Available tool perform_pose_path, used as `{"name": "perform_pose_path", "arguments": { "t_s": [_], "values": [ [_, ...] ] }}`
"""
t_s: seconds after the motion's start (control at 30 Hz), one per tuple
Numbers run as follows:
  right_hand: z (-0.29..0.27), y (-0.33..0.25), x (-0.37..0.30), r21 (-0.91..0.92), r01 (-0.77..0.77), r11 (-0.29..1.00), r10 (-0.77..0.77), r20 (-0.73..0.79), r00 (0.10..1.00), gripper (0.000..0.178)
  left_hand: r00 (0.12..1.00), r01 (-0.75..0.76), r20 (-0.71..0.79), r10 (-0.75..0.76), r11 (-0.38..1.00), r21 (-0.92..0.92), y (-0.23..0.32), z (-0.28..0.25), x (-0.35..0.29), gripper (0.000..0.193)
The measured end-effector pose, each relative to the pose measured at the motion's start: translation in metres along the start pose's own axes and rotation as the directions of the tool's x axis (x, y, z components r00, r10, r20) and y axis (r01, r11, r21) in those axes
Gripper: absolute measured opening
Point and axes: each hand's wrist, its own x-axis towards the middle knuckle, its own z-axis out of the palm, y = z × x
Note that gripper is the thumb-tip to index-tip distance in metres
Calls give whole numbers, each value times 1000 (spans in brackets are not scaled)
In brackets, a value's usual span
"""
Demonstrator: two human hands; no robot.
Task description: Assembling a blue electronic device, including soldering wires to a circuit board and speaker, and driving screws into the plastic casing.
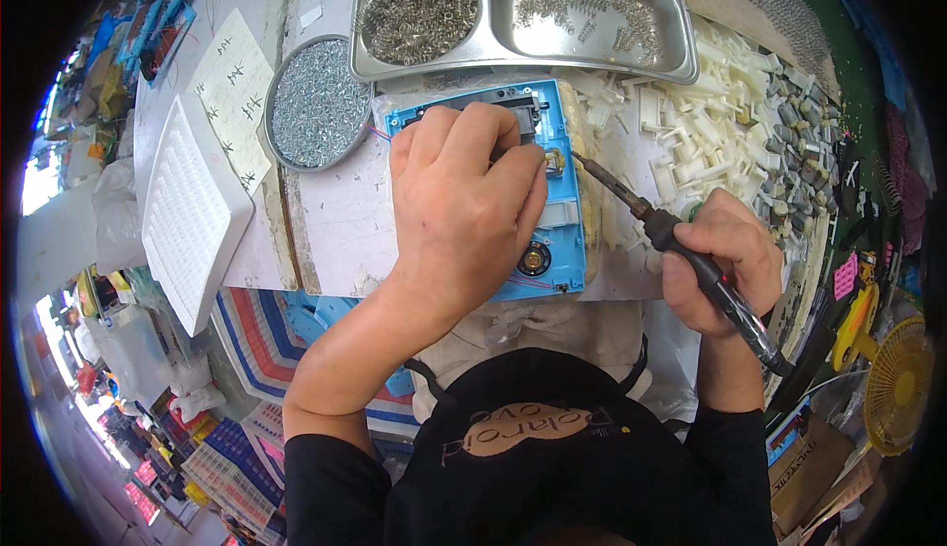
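My left hand (459, 186) lies over a blue plastic casing (567, 258), its fingers curled in and pressed together; what they pinch is hidden. A small metallic part (554, 162) sits in the casing beside my fingertips. Lower down, a round black speaker-like part (535, 259) is fitted into the casing. My right hand (728, 262) is wrapped round the black handle of a soldering iron (631, 196). Its thin tip points up and left, close to the metallic part; whether they touch, I cannot tell. A thin red and blue wire (378, 133) leaves the casing's left side.
A metal tray (681, 48) of springs stands at the back. A round dish (367, 72) of small screws lies left, beside a paper sheet (237, 72) and a white ridged tray (232, 216). White plastic pieces (710, 132) and small motors (809, 112) are heaped right. A yellow fan (898, 388) stands lower right.
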Motion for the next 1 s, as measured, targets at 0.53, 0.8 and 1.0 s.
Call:
{"name": "perform_pose_path", "arguments": {
  "t_s": [0.53, 0.8, 1.0],
  "values": [
    [6, -3, 4, -39, -14, 999, 16, 70, 997, 25, 1000, -11, 9, 11, 999, 40, 2, 0, 4, 11],
    [8, -2, 7, -52, 47, 998, -44, 68, 997, 31, 1000, -10, -6, 10, 999, 44, 2, 1, 5, 11],
    [7, -4, 8, -60, 59, 996, -54, 76, 996, 30, 1000, -3, -6, 3, 999, 43, 3, 0, 4, 11]
  ]
}}
